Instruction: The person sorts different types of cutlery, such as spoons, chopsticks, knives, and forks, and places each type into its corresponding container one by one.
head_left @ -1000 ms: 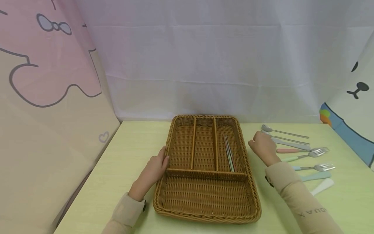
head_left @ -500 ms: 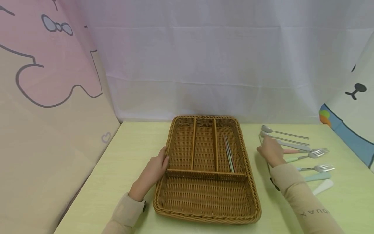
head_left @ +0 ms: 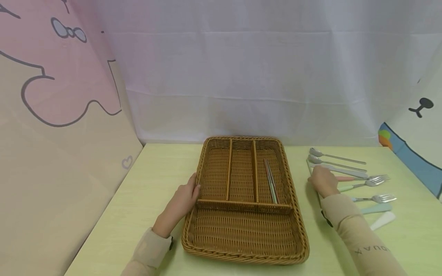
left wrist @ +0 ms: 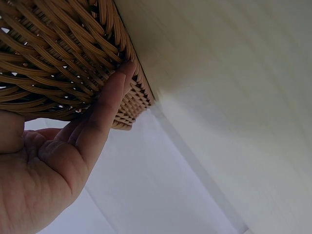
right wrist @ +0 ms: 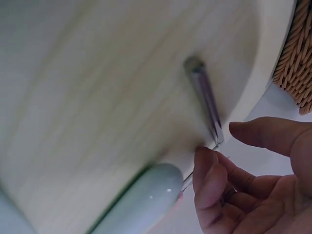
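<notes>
My left hand point(head_left: 182, 197) holds the left rim of a brown wicker tray point(head_left: 243, 259) with dividers; in the left wrist view its fingers point(left wrist: 105, 109) lie along the outer wall. To the tray's right, my right hand point(head_left: 324, 181) is over a thin metal chopstick point(right wrist: 205, 95) lying on the table. In the right wrist view the thumb stands apart from the curled fingers, with the chopstick's far part between them and a gap at the thumb. A pair of chopsticks point(head_left: 271, 182) lies in the tray's right rear compartment.
Right of the hand lie two spoons point(head_left: 340, 156), a pale knife point(head_left: 348, 171), several forks point(head_left: 381, 198) with coloured handles, a mint handle point(head_left: 377, 208) and a white handle point(head_left: 383, 220). A white curtain point(head_left: 221, 76) hangs behind the table.
My right hand has moved rightward and slightly nearer me, from beside the spoon heads to over the chopstick, which shows more now. The left hand and tray have stayed put.
</notes>
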The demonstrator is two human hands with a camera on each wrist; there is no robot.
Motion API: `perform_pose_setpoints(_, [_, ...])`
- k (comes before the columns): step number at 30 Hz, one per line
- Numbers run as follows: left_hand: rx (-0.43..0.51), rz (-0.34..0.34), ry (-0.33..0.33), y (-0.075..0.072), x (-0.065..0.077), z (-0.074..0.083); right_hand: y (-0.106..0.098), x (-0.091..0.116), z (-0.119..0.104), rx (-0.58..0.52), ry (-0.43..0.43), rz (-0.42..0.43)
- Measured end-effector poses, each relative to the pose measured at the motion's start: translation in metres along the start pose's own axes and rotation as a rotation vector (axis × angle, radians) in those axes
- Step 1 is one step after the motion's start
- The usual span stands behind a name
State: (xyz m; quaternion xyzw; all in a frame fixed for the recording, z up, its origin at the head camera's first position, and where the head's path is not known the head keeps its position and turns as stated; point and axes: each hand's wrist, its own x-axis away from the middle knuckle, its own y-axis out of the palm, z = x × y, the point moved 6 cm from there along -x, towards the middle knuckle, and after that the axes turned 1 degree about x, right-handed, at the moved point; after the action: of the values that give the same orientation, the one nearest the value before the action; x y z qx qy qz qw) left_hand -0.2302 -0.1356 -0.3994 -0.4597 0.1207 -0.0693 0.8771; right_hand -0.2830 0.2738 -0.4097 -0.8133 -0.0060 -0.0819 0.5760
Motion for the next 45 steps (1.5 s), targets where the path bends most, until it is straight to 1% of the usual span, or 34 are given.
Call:
perform_pose_setpoints(16, [0.007,-0.011,-0.008,0.0,0.0,0.001,0.005,-0.006,0.002,0.018,0.007,0.003])
perform_pose_setpoints(22, [0.006,-0.019,-0.008,0.001,-0.001,0.001,0.006,-0.006,0.004,0.005,0.019,-0.013])
perform_pose_setpoints(25, [0.008,-0.02,-0.006,0.001,-0.001,0.001,0.004,-0.005,0.003,0.003,0.008,-0.002])
perform_pose_setpoints(33, [0.006,-0.013,-0.008,0.0,-0.001,0.001,-0.007,0.003,-0.013,-0.035,-0.039,0.05])
perform_pose_setpoints(40, [-0.002,-0.013,-0.008,-0.001,-0.001,0.001,-0.016,0.007,-0.028,-0.063,-0.042,0.077])
perform_pose_setpoints(45, [-0.008,-0.009,0.003,-0.001,0.0,0.002,-0.023,0.011,-0.041,-0.056,-0.076,0.096])
